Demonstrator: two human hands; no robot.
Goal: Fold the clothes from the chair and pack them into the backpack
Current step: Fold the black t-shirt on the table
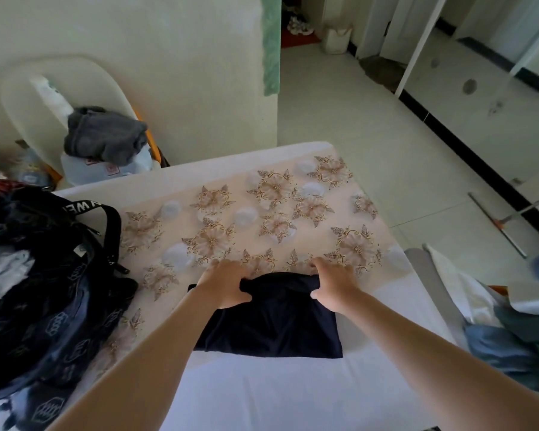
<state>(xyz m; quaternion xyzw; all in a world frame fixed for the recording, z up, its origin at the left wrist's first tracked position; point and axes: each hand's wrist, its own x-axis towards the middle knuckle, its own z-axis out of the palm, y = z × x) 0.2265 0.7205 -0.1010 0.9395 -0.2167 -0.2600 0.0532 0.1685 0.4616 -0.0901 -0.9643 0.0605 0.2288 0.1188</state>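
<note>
On floral bedding [277,206], both hands [224,284] [333,284] grip a smooth, rectangular navy garment [274,321].

A floral cover [277,194] in beige and brown lies across the far half of the bed, with plain white sheet [262,384] on the near half. Crumpled blue and white bedding [495,337] is heaped off the bed's right edge. On the pale tiled floor [339,104] lies a long-handled squeegee [507,237]. A green cloth strip [271,42] hangs at the wall corner, with shoes [299,24] and a white jug [336,40] beyond it.
</note>
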